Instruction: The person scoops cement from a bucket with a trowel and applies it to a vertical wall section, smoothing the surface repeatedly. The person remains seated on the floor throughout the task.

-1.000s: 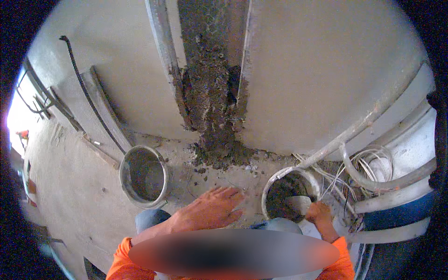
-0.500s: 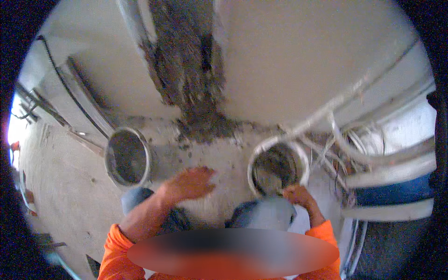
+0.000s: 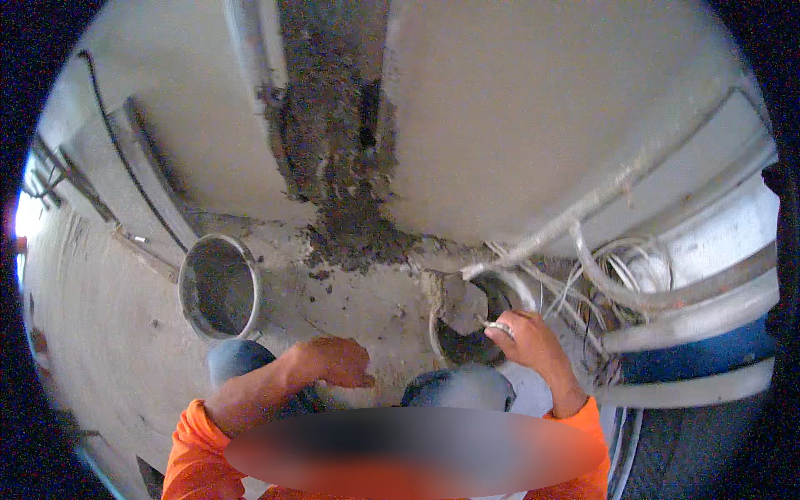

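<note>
My right hand (image 3: pixel 527 340) is closed round the handle of a trowel (image 3: pixel 468 310). Its grey, mortar-smeared blade points left and lies over the opening of the right bucket (image 3: pixel 532 292). Dark wet mortar (image 3: pixel 463 348) shows inside that bucket. In front of my left knee hangs my left hand (image 3: pixel 335 361), empty, its fingers loosely bent with the thumb apart. Straight ahead, a strip of dark rough mortar (image 3: pixel 329 133) runs down the wall between smooth panels, ending in a heap of crumbs (image 3: pixel 354 237) at the floor.
A second bucket (image 3: pixel 257 287) with grey residue stands left of my left knee. Pale pipes (image 3: pixel 617 179) and coiled cables (image 3: pixel 621 267) crowd the right side, beside a blue drum-like object (image 3: pixel 700 358). A wooden strip (image 3: pixel 146 254) lies on the floor near the left wall.
My right hand has lifted the trowel blade up to the bucket's left rim. The left hand has drawn slightly nearer, its fingers more bent. The view has shifted a little.
</note>
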A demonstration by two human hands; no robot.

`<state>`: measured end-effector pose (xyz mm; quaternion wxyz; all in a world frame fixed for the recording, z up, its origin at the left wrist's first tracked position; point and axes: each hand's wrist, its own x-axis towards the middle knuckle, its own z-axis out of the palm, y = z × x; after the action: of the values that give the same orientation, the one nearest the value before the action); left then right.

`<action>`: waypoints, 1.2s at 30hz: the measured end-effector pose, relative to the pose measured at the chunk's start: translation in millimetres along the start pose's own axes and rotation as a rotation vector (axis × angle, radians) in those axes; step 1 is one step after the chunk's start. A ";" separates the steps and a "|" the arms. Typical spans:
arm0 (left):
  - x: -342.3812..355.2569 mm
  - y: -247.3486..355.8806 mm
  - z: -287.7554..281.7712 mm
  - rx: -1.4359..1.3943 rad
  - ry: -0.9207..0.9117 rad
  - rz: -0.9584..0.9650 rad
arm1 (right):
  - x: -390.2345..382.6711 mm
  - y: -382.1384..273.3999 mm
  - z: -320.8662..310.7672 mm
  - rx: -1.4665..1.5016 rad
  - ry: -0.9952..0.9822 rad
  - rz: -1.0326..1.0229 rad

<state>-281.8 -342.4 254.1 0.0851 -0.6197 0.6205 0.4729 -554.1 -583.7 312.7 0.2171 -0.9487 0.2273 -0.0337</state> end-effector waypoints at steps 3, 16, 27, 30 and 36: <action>-1.4 5.0 5.7 0.005 -0.006 0.012 | 21.3 -58.1 -29.9 0.044 0.014 -0.148; -41.6 -6.4 10.4 -0.260 0.444 0.144 | 108.0 -155.3 -112.1 0.263 -0.378 -0.705; -62.1 -2.0 -13.3 -0.328 0.123 -0.005 | 148.1 -132.3 -192.3 0.785 0.231 -0.054; -56.6 2.3 -19.3 -0.147 0.255 0.052 | 159.5 -113.2 -153.6 0.274 0.013 -0.054; -43.8 12.1 -9.0 -0.109 0.242 0.065 | 207.3 -82.0 -81.4 -0.408 0.001 -0.273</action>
<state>-278.2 -321.0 295.1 -0.0396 -0.6554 0.6196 0.4301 -347.7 -642.6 414.1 0.0144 -0.9948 0.0993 -0.0168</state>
